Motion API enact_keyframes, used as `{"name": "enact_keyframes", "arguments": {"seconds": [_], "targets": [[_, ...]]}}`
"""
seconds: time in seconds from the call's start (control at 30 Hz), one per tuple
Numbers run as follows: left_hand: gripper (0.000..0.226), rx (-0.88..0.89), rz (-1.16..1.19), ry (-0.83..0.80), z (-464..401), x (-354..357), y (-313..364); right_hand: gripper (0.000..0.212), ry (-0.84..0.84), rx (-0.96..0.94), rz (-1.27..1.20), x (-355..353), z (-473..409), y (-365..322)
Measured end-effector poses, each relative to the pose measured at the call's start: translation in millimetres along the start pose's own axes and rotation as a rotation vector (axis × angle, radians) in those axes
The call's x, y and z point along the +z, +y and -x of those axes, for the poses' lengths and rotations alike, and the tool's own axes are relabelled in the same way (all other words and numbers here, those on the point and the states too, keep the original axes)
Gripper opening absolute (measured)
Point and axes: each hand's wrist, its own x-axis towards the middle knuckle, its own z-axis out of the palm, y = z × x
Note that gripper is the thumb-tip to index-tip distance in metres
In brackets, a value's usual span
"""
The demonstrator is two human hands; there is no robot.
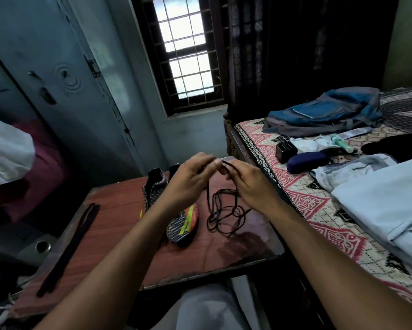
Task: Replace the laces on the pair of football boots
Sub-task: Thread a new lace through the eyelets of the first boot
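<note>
Two laces: straight spare pair (69,248) lies at left of table (119,225); loose tangled lace (226,213) right of boots (169,206)
Left hand (188,179): fingers curled, pinching lace end
Right hand (250,184): pinching same lace, raised
Handling: light, limp, snags; grip by tips
Room: window (185,48), bed (319,198) at right

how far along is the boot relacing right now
Done: both boots on the table show no lace I can see. In hand: the left hand and right hand pinch a black lace, mostly coiled on the table. Left: threading both boots; another lace bundle lies untouched.
</note>
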Motion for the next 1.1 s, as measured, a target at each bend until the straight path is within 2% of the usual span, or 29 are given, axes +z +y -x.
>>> {"name": "enact_keyframes", "arguments": {"seconds": [0.1,0.2,0.3,0.37,0.43,0.5,0.57,0.77,0.8,0.87,0.97,1.1], "targets": [[0.027,-0.077,0.325,0.171,0,-7,13,0.028,-0.058,0.122,0.076,3,5,16],[0.034,-0.041,0.621,0.280,1,-18,27,0.042,-0.122,0.214,0.140,12,10,26],[0.033,-0.071,0.784,0.355,1,-28,36,0.036,-0.171,0.264,0.273,18,12,29],[0.030,-0.110,0.658,0.373,1,-28,31,0.034,-0.146,0.229,0.310,18,11,25],[0.029,-0.124,0.311,0.322,5,-24,23,0.032,-0.106,0.136,0.217,15,8,13],[0.043,-0.202,-0.053,0.141,10,-14,15,0.032,-0.077,0.024,0.074,9,7,-10],[0.056,-0.244,-0.315,0.001,14,-4,10,0.031,-0.053,-0.023,0.017,3,7,-27],[0.025,-0.111,-0.605,0.084,12,-4,5,0.026,-0.075,-0.042,0.047,9,5,-15],[0.025,-0.091,-0.575,0.086,12,-5,4,0.026,-0.088,-0.038,0.031,10,5,-13],[0.023,-0.099,-0.354,0.107,10,-9,0,0.025,-0.140,-0.004,0.013,11,5,-8],[0.022,-0.169,0.009,0.211,8,-20,-5,0.027,-0.246,0.098,-0.020,12,7,0],[0.023,-0.164,0.349,0.346,15,-32,-1,0.031,-0.309,0.184,0.049,19,11,15]]}}
